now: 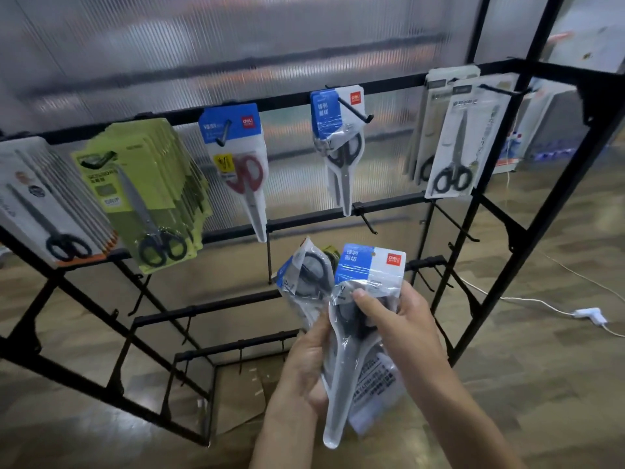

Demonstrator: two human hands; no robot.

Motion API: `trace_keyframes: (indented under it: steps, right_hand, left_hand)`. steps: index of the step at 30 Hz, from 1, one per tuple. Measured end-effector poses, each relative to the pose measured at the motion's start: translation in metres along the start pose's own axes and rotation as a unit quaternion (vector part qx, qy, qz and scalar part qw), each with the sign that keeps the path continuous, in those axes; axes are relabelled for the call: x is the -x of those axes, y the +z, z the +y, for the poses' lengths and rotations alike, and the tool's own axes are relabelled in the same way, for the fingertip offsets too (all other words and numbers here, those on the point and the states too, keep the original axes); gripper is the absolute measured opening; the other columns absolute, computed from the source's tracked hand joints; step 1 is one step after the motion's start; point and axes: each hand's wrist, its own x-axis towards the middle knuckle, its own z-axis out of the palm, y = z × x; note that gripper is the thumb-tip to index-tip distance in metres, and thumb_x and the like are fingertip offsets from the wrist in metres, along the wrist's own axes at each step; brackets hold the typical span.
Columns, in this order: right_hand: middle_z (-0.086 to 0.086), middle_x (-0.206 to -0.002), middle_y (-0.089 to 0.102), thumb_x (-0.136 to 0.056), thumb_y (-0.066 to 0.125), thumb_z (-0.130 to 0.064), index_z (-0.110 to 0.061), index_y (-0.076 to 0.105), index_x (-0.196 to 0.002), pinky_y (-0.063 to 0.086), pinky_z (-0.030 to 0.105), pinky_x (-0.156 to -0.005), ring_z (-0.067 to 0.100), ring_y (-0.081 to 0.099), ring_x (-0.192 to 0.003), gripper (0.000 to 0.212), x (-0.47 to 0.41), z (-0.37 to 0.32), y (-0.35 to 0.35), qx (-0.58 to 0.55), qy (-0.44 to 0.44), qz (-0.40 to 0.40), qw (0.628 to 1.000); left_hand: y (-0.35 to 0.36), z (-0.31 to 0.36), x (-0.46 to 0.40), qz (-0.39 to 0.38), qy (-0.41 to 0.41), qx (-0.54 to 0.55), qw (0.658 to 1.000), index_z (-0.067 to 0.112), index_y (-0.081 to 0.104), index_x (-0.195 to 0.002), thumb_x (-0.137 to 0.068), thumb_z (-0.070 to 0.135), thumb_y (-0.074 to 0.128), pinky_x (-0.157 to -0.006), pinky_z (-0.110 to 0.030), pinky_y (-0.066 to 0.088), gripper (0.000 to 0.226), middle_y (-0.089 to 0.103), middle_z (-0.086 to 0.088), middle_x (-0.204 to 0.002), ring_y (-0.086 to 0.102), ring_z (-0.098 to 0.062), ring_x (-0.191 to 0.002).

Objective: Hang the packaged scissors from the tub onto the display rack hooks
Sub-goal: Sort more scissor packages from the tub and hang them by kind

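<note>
My right hand (402,326) grips a packaged pair of black-handled scissors (368,269) with a blue and white header card, thumb across its front. My left hand (306,363) holds a bundle of similar packs (304,275) just to the left, low in front of the black display rack (378,204). On the top rail hang a red-handled pack (243,170) and a black-handled pack (341,143), each on its own hook. The tub is out of sight.
Green packs (148,198) and white packs (50,204) fill the left hooks; grey packs (456,143) hang at the right. Several lower hooks (368,223) are bare. A white cable and plug (588,314) lie on the wooden floor. Cardboard (247,390) lies under the rack.
</note>
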Motion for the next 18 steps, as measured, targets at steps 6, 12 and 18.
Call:
trace_keyframes:
  steps: [6,12,18]
  right_hand:
    - [-0.003,-0.100,0.078,-0.094,0.072,-0.013,-0.026,0.070,-0.110,0.060,0.028,-0.070,0.016,0.076,-0.091,0.021,-0.004,-0.001,-0.003,-0.037,-0.001,0.025,0.999]
    - [0.003,-0.096,0.078,-0.097,0.067,-0.016,-0.022,0.068,-0.114,0.055,0.024,-0.055,0.018,0.075,-0.076,0.018,-0.018,-0.022,-0.006,-0.108,-0.003,0.037,0.993]
    - [0.009,-0.078,0.072,-0.101,0.062,-0.031,-0.015,0.069,-0.107,0.050,0.031,-0.050,0.019,0.064,-0.057,0.018,-0.037,-0.062,-0.012,-0.132,-0.073,0.000,0.989]
  left_hand:
    - [0.006,0.004,-0.008,0.029,0.010,-0.026,0.999,0.005,0.066,-0.141,-0.076,0.038,0.095,-0.098,-0.056,0.058,0.077,0.065,-0.030,-0.140,0.068,-0.045,-0.122]
    - [0.006,0.011,-0.026,0.094,0.056,-0.098,0.989,0.011,0.061,-0.146,-0.077,0.049,0.093,-0.113,-0.067,0.046,0.084,0.066,-0.029,-0.138,0.064,-0.050,-0.128]
    - [0.018,0.018,-0.041,0.129,0.084,-0.100,0.983,0.005,0.064,-0.139,-0.058,0.049,0.103,-0.107,-0.071,0.049,0.099,0.072,-0.030,-0.128,0.070,-0.050,-0.117]
